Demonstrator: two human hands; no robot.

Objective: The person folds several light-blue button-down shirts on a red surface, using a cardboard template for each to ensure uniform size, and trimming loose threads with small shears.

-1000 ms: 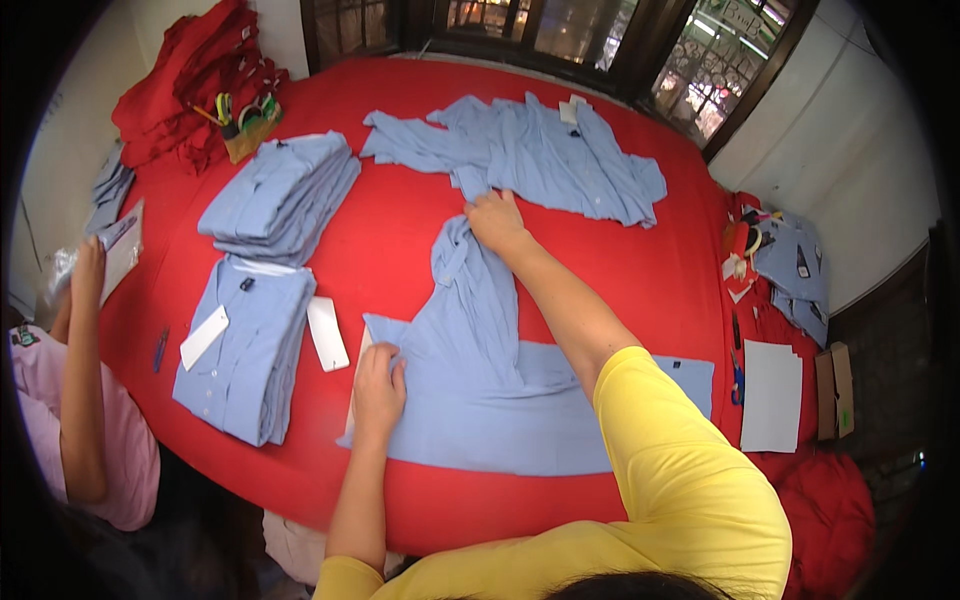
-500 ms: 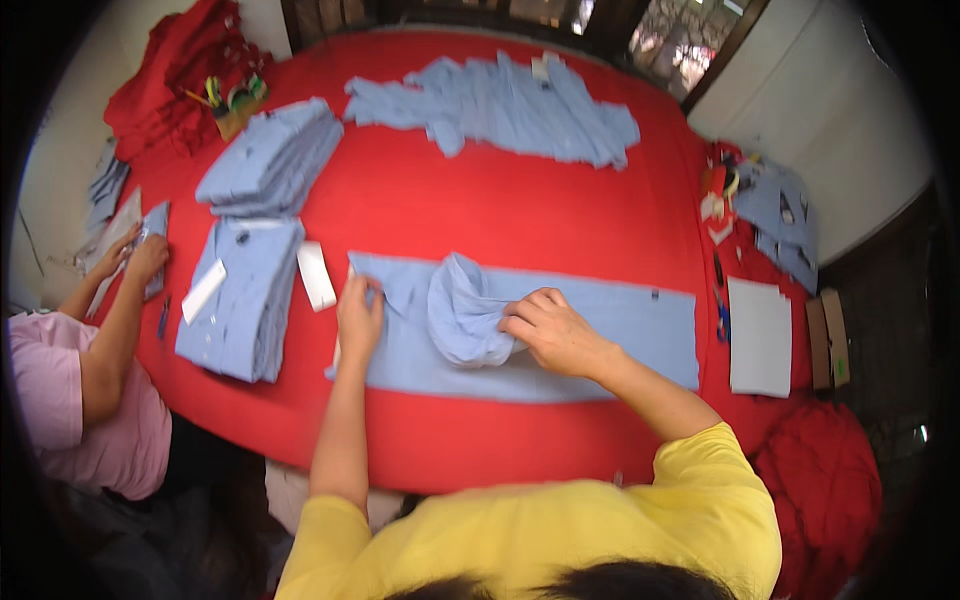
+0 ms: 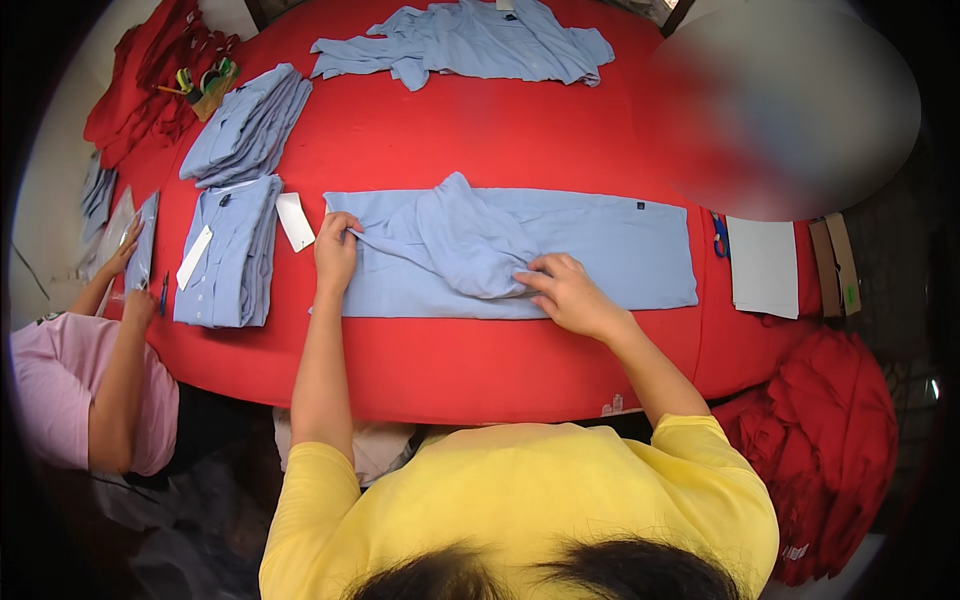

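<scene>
A light blue shirt (image 3: 610,260) lies face down or folded lengthwise before me, a long strip with a small dark label near its right end. Across its left half rests a loose sleeve (image 3: 460,240), slanting and rumpled. My left hand (image 3: 337,250) is closed on the shirt's fabric by its left end, thumb and finger pinching the cloth. With bent fingers my right hand (image 3: 575,292) pinches the lower right end of the sleeve. The fabric between both hands is bunched into soft folds.
Folded blue shirts (image 3: 230,250) with white tags are stacked at left, another stack (image 3: 245,125) behind. A co-worker in pink (image 3: 90,390) handles a bagged shirt. An unfolded shirt (image 3: 490,45) lies far back; white sheets (image 3: 764,268), scissors (image 3: 720,236) and red cloth (image 3: 820,440) are at right.
The sleeve, bunched in a rounded loop before, now lies flatter and slants toward my right hand. My right hand has drawn it down and right. The whole view has shifted.
</scene>
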